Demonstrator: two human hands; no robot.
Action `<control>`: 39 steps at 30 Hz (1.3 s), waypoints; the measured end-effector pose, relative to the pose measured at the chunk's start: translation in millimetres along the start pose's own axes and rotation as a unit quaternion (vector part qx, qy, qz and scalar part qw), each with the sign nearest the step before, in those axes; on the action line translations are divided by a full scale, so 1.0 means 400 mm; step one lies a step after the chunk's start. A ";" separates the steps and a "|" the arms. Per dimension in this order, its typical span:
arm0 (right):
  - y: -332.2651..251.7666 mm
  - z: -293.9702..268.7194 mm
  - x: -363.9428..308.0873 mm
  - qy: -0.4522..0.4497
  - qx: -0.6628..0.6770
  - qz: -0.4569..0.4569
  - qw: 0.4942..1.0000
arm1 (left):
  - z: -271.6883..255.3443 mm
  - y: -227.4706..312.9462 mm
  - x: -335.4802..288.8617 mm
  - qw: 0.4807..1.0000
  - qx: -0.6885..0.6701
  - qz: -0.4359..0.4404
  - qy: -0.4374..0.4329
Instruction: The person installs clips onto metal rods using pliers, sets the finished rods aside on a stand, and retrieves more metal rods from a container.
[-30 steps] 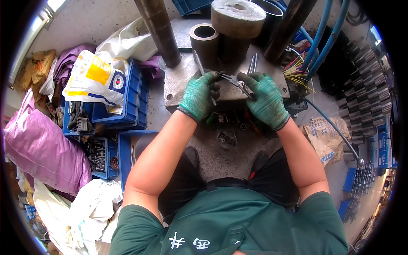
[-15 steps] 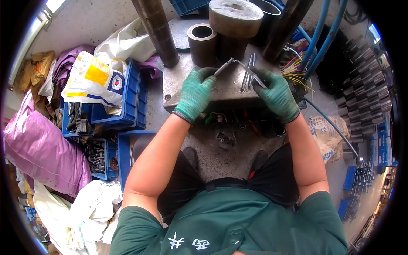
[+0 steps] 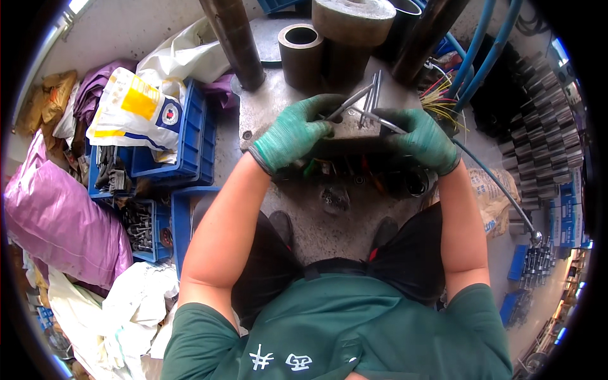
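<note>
The person's left hand [image 3: 294,132], gloved in ribbed green knit, grips a smooth grey metal rod [image 3: 350,101] slanting up and away from its fingers; the right hand [image 3: 421,138], apart from it, pinches a slim metal tool [image 3: 386,123] pointing back leftward; between the 2 hands, just beyond, thin straight rods [image 3: 377,92] lie on a scuffed metal block [image 3: 256,104]; past the left hand I see a hollow, thick-walled cylinder [image 3: 301,66].

Pale-walled workshop, bright at its edges.
I see a scuffed whitish wall [image 3: 126,31] at upper left, beside a bright strip [image 3: 77,6] (whether a window, I cannot tell from here). On my feed, grey speckled floor [image 3: 323,237] shows near the middle, and a small bluish-white patch [image 3: 560,52] glows at upper right.
</note>
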State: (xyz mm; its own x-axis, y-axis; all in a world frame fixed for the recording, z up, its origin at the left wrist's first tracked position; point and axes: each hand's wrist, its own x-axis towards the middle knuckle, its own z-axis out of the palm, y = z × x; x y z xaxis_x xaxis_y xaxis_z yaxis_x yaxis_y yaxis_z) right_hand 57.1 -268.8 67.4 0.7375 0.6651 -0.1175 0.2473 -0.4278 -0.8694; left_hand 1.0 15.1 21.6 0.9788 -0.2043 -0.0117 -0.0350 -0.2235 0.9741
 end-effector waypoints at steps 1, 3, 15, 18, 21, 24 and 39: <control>0.000 -0.005 0.000 0.010 0.005 0.021 1.000 | -0.002 -0.001 -0.002 1.000 0.004 0.001 -0.013; 0.005 -0.010 0.000 0.011 0.009 0.014 1.000 | -0.001 0.001 -0.003 1.000 -0.004 0.015 -0.023; 0.011 0.028 0.013 -0.043 -0.047 -0.020 0.998 | 0.020 -0.007 0.002 0.988 -0.155 0.014 0.020; 0.010 0.034 0.015 -0.057 0.011 0.013 0.998 | 0.029 -0.005 0.001 0.978 -0.204 -0.006 0.032; 0.007 0.039 0.015 -0.053 0.007 0.008 0.999 | 0.036 -0.014 0.002 0.965 -0.258 -0.022 0.037; 0.010 0.041 0.016 -0.051 0.017 0.000 0.999 | 0.039 -0.006 0.002 0.965 -0.259 -0.016 0.042; -0.007 0.058 0.015 -0.040 -0.044 -0.029 0.998 | 0.040 -0.028 0.001 0.899 -0.436 -0.036 0.002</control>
State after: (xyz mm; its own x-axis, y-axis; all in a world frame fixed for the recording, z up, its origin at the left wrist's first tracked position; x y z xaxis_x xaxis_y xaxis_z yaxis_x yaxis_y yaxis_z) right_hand 46.1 -249.5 58.0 0.6688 0.7354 -0.1094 0.3447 -0.4371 -0.8308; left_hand -1.6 2.3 6.9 0.9731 -0.2148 -0.0829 0.1979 0.5965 0.7778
